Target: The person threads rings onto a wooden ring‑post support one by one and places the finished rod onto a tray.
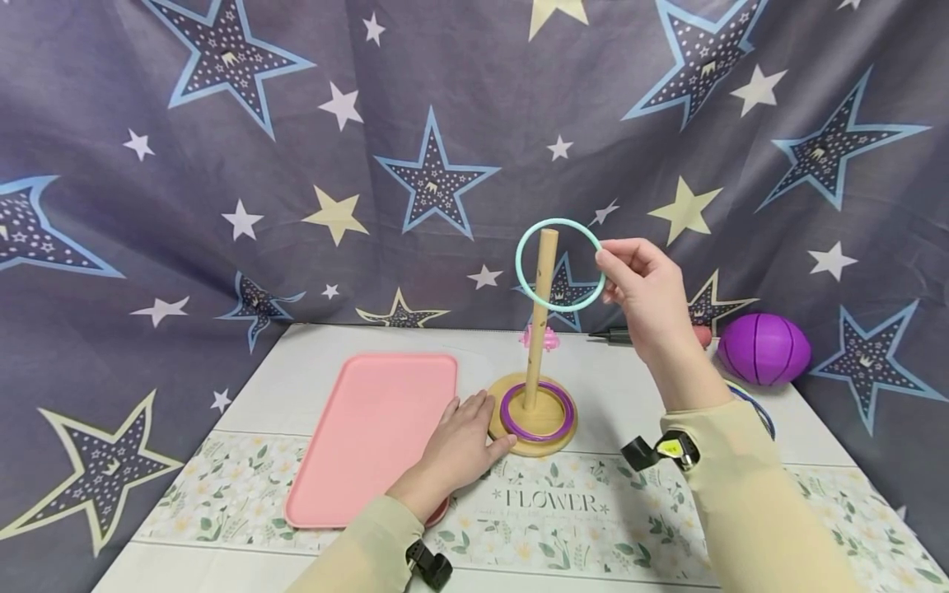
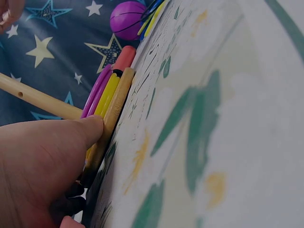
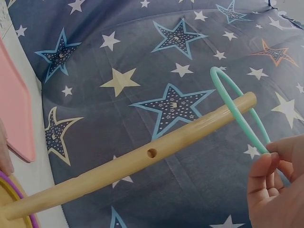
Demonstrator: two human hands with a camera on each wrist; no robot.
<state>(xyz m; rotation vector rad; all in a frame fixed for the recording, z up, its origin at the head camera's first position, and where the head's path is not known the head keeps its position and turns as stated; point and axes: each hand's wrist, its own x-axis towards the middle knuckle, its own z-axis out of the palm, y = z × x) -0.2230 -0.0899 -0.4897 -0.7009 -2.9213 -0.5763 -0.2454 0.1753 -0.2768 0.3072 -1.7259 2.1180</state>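
Observation:
My right hand (image 1: pixel 652 296) pinches a mint-green ring (image 1: pixel 561 308) between thumb and fingertips. The ring is tilted around the top end of an upright wooden peg (image 1: pixel 535 354); in the right wrist view the peg's tip (image 3: pixel 248 100) pokes through it. At the peg's foot, a purple ring (image 1: pixel 507 420) lies on the round wooden base (image 1: pixel 537 450). A yellow band (image 2: pixel 110 92) shows beneath the purple in the left wrist view. My left hand (image 1: pixel 461 445) rests flat at the base's left edge, its thumb (image 2: pixel 92 128) touching the rim.
Left of the base lies a pink tray (image 1: pixel 378 428), its right edge partly under my left wrist. Behind the peg sits a small pink toy (image 1: pixel 549 338). A black pump (image 1: pixel 611 336), a purple ball (image 1: pixel 764 349) and blue rings (image 1: pixel 759 409) lie at the right.

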